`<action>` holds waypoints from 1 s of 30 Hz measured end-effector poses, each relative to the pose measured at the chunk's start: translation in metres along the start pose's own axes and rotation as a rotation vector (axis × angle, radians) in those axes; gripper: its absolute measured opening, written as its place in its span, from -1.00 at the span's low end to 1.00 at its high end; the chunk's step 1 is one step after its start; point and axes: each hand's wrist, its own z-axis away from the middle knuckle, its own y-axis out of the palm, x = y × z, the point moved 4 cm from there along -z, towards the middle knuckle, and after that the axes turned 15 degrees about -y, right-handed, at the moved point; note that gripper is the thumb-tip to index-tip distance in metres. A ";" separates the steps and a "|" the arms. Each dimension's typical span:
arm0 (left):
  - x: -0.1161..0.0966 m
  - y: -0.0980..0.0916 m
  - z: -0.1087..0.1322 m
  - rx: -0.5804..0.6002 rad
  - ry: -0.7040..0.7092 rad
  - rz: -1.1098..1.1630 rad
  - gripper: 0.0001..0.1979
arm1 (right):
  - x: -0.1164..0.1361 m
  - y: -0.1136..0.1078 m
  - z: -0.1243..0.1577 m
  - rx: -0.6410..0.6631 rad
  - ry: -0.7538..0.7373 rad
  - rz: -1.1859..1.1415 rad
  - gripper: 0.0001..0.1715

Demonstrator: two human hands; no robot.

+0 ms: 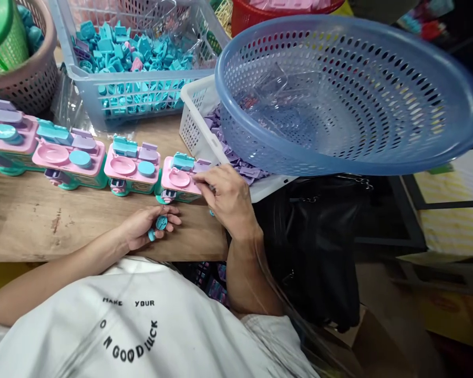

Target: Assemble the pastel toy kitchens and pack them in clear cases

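Note:
Small pink-topped toy units stand in a row on the wooden table, each with a pink basin and turquoise and purple parts. My right hand (229, 198) is at the right end of the rightmost toy unit (178, 180); its thumb and fingers are pinched at the pink top, and whatever they hold is hidden. The neighbouring toy unit (132, 169) has a turquoise disc (146, 168) on its top. Palm up on the table, my left hand (144, 226) carries small round turquoise pieces (161, 223) in its curled fingers, just in front of the row.
Behind the row, a clear blue basket (142, 79) holds turquoise parts. A white basket (195, 123) of purple parts stands at the right, partly under a large tilted blue colander (339, 163). A black bag (311, 252) hangs beyond the wooden table's (82, 231) right edge.

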 end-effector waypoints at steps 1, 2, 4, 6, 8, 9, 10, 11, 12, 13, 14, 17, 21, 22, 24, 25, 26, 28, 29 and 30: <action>0.000 0.000 0.000 -0.002 -0.001 0.000 -0.75 | 0.000 -0.001 0.001 -0.021 0.007 -0.006 -0.79; 0.000 -0.001 -0.001 -0.002 0.000 0.001 -0.75 | 0.000 -0.001 0.002 -0.045 0.016 -0.021 -0.79; 0.000 -0.002 -0.001 0.002 0.003 0.004 -0.74 | -0.001 -0.002 0.005 -0.082 0.037 -0.065 -0.78; 0.000 -0.002 -0.002 0.006 0.001 0.004 -0.74 | -0.001 -0.003 0.007 -0.100 0.064 -0.103 -0.77; 0.001 -0.003 -0.003 0.008 -0.002 -0.001 -0.73 | 0.000 -0.002 0.009 -0.120 0.093 -0.128 -0.77; 0.001 -0.003 -0.004 0.008 -0.002 -0.004 -0.73 | 0.000 -0.002 0.009 -0.133 0.101 -0.139 -0.77; 0.001 -0.003 -0.004 0.007 -0.003 -0.007 -0.72 | 0.001 -0.001 0.009 -0.145 0.100 -0.152 -0.77; 0.001 -0.004 -0.004 0.006 -0.002 -0.010 -0.73 | 0.001 0.000 0.008 -0.154 0.088 -0.163 -0.77; 0.001 -0.004 -0.005 0.006 0.001 -0.012 -0.73 | 0.002 0.000 0.007 -0.160 0.068 -0.169 -0.76; 0.002 -0.004 -0.005 0.007 0.003 -0.012 -0.73 | 0.002 0.000 0.007 -0.163 0.044 -0.166 -0.76; 0.002 -0.005 -0.005 0.010 0.005 -0.010 -0.73 | 0.001 0.000 0.007 -0.165 0.017 -0.155 -0.76; 0.003 -0.005 -0.005 0.015 -0.011 0.015 -0.70 | 0.000 0.000 0.007 -0.151 -0.050 -0.101 -0.73; 0.006 -0.004 -0.006 0.053 -0.101 0.079 -0.64 | 0.000 0.000 0.009 -0.133 -0.082 -0.111 -0.74; 0.006 -0.003 -0.006 0.067 -0.118 0.095 -0.63 | 0.001 0.000 0.009 -0.140 -0.085 -0.119 -0.75; 0.006 -0.003 -0.007 0.089 -0.134 0.120 -0.62 | 0.002 0.001 0.008 -0.150 -0.092 -0.119 -0.77; 0.006 -0.003 -0.007 0.098 -0.136 0.130 -0.62 | 0.002 0.002 0.008 -0.148 -0.096 -0.111 -0.77; 0.006 -0.004 -0.008 0.107 -0.135 0.137 -0.62 | 0.002 0.002 0.009 -0.140 -0.100 -0.101 -0.76; 0.006 -0.005 -0.009 0.119 -0.131 0.143 -0.64 | 0.002 0.004 0.009 -0.108 -0.098 -0.083 -0.76; 0.006 -0.005 -0.009 0.121 -0.129 0.142 -0.64 | 0.002 0.004 0.009 -0.088 -0.094 -0.077 -0.75; 0.007 -0.005 -0.009 0.124 -0.129 0.136 -0.65 | 0.002 0.004 0.008 -0.067 -0.089 -0.073 -0.75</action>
